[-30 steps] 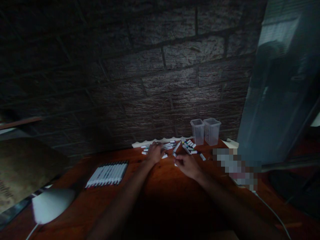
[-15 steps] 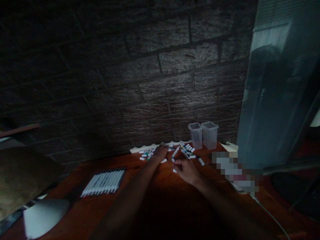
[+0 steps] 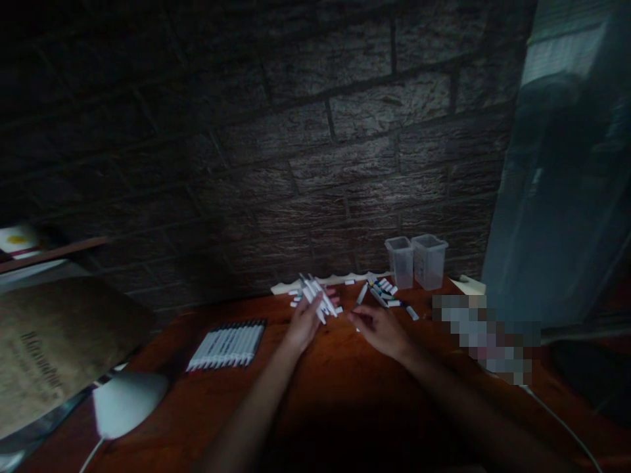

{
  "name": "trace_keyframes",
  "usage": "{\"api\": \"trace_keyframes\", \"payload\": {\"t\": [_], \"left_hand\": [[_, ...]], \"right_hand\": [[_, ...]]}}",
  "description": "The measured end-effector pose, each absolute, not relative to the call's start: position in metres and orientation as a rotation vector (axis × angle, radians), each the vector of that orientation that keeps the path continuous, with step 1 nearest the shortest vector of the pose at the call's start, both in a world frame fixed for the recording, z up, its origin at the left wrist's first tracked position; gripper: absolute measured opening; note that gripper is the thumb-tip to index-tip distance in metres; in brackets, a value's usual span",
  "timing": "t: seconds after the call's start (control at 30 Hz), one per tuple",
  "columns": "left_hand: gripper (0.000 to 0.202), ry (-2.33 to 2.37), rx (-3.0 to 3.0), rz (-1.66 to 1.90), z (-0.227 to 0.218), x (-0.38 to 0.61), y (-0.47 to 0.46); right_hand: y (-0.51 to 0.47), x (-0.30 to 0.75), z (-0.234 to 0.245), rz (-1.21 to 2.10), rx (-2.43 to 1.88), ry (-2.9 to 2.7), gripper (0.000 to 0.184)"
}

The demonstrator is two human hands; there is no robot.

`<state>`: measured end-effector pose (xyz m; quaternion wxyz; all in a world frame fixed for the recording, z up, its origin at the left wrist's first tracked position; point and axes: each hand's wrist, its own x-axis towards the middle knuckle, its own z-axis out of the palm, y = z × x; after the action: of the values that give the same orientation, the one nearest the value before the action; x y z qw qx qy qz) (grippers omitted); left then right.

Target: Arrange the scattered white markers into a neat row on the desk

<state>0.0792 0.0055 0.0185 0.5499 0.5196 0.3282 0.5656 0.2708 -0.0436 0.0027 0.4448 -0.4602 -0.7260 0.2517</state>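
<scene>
The left hand (image 3: 302,326) now holds several markers (image 3: 316,295).

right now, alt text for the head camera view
The left hand holds a bunch of white markers over a wooden table, the right hand near scattered ones. A neat marker row lies left; two clear containers stand right.

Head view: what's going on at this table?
A person is handling white marker-like pens at a wooden table. The left hand holds a loose bundle of pens. The right hand is low over the table near the scattered pens; whether it grips one is too dim to tell. Off to the left, a row of pens lies side by side, and two clear containers stand near the wall.
</scene>
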Motion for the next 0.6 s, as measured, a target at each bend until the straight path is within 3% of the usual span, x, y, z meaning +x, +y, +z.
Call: {"api": "trace_keyframes", "payload": {"t": [0.13,0.6], "left_hand": [[0.043,0.661,1.054,1.099,0.005,0.091,-0.013],[0.05,0.729,1.321,1.121,-0.013,0.099,-0.011]], "right_hand": [[-0.046,0.267,0.007,0.672,-0.959,-1.78,0.026],[-0.042,0.271,-0.001,0.746,-1.001,-1.779,0.022]]}}
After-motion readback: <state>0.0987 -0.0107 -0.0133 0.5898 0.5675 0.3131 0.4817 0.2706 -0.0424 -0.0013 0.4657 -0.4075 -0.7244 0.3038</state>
